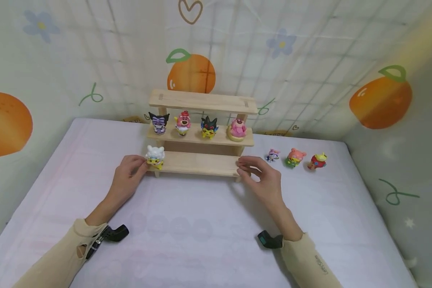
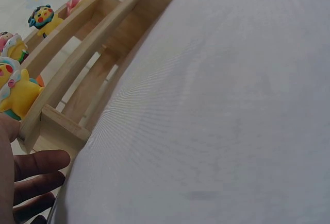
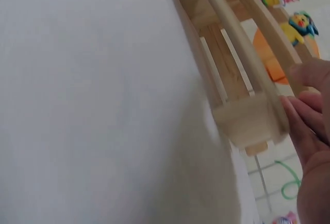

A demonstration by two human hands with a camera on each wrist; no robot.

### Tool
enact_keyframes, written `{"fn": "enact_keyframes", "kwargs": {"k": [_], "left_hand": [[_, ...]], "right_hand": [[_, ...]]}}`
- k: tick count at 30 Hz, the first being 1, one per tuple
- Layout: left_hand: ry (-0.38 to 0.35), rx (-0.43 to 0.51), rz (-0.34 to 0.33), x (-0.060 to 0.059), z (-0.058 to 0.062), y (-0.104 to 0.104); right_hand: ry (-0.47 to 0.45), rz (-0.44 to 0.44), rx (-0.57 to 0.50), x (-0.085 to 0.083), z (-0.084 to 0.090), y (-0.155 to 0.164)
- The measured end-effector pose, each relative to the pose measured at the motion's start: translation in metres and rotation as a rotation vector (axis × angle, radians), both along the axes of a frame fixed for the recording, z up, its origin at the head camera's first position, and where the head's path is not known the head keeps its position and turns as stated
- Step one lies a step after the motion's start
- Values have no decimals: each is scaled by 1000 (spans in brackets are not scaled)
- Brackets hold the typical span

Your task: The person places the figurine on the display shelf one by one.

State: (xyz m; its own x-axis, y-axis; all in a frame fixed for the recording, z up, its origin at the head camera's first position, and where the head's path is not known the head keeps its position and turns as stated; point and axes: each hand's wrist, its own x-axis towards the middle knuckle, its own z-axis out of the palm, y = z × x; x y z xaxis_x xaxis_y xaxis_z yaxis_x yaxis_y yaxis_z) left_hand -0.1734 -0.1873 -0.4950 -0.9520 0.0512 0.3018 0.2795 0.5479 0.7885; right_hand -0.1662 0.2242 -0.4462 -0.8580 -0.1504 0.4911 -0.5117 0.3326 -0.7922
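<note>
while the left hand (image 1: 127,172) seems to pinch the white-hooded yellow figurine (image 1: 155,156) on the left end of the three-tier pale wooden stepped shelf (image 1: 201,132) (lowest step), the right hand's (image 1: 261,176) loosely curled fingers steady the right end.

Nothing here can be read. The right sleeve (image 1: 318,266) carries a small printed mark, too tiny to make out; the wall sheet (image 1: 309,60) shows only drawn oranges and flowers.
</note>
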Motion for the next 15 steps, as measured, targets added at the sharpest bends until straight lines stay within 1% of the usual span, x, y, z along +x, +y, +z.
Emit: {"fn": "enact_keyframes", "kwargs": {"k": [4, 8, 9, 10, 12, 15], "left_hand": [[3, -1, 1, 0, 0, 3], [-1, -10, -1, 0, 1, 4], [-3, -13, -1, 0, 1, 4], [-3, -15, -1, 0, 0, 4], [5, -19, -1, 0, 0, 3], [19, -15, 1, 0, 0, 2]], "right_hand": [[-3, -67, 16, 10, 12, 10], [13, -174, 56, 17, 23, 23], [24, -201, 57, 17, 24, 27], [41, -228, 53, 15, 22, 34], [67, -282, 37, 12, 24, 43], [81, -366, -28, 6, 25, 60]]}}
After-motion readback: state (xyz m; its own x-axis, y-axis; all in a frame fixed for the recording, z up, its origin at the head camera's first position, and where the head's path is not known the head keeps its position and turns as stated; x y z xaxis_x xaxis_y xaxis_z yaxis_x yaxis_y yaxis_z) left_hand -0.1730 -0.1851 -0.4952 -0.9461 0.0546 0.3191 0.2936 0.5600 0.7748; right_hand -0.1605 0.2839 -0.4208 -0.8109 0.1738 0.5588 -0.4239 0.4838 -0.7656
